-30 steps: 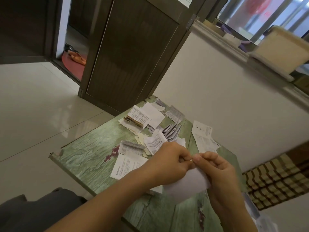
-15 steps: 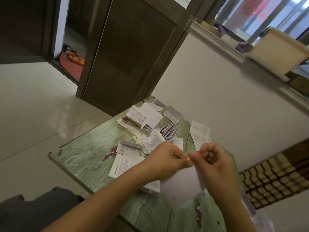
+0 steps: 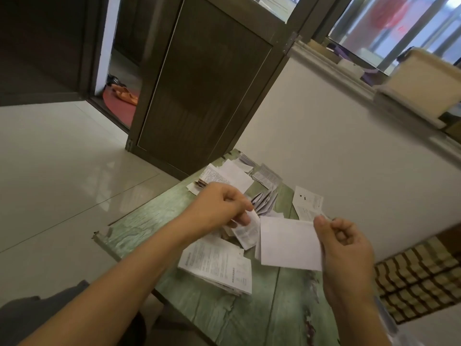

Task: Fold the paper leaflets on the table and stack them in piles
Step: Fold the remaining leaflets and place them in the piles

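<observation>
Here the right hand [image 3: 346, 243] pinches the leaflet [image 3: 289, 242] by its corner.

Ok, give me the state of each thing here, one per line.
Left hand: curled, apparently pinching the small printed leaflet.
Right hand: pinching the white sheet by its corner, above the table.
Near stack: folded, piled on the table.
Far leaflets: loose, scattered.
Door: open.

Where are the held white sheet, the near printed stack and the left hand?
white sheet [image 3: 289, 243], head view, middle of blank face.
printed stack [image 3: 217, 265], head view, centre of top sheet.
left hand [image 3: 219, 208], head view, back of hand.
</observation>
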